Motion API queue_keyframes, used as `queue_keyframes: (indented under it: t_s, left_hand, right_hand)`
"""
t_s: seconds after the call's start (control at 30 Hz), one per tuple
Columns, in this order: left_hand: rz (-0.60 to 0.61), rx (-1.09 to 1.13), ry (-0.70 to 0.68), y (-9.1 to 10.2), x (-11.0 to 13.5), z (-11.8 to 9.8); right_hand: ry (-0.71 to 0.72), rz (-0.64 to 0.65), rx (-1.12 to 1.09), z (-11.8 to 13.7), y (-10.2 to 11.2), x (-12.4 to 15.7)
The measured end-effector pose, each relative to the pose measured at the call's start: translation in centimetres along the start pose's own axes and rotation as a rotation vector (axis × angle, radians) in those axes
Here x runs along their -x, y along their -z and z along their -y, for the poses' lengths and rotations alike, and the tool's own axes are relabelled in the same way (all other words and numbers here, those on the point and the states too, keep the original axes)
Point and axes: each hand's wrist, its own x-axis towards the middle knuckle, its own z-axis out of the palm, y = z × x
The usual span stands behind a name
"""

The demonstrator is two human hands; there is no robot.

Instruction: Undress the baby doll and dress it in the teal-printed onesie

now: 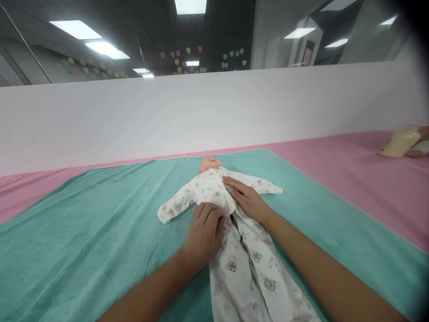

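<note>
A baby doll lies on its back on a teal blanket. It wears a white printed sleepsuit whose front is partly undone below the chest. My left hand rests on the doll's belly with fingers curled against the left edge of the suit's opening. My right hand lies flat on the chest, fingers stretched toward the neck and pressing the right flap of the suit down. Both sleeves of the suit spread out sideways.
The blanket lies on a pink sheet that runs to a white partition wall at the back. At the far right edge another person's hand holds a cream-coloured object.
</note>
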Motion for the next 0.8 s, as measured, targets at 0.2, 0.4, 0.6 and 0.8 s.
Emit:
queue_keyframes:
  t_s: [0.2,0.4,0.6,0.8]
  left_hand:
    - [0.049,-0.046,-0.095,-0.1,0.1,-0.8]
    - [0.163,-0.047,-0.137,0.4,-0.3,-0.7]
    - [0.169,0.082,-0.130,0.9,0.0,-0.7]
    - [0.050,0.200,0.116,1.5,-0.3,0.4]
  right_hand:
    - [0.006,-0.058,-0.005,-0.4,-0.2,-0.2]
    - [0.078,-0.154,0.146,0.2,-0.3,0.0]
    - [0.068,-0.137,0.413,2.4,-0.8,0.5]
    - [-0.090,-0.014,0.475,3.1,-0.4,0.5]
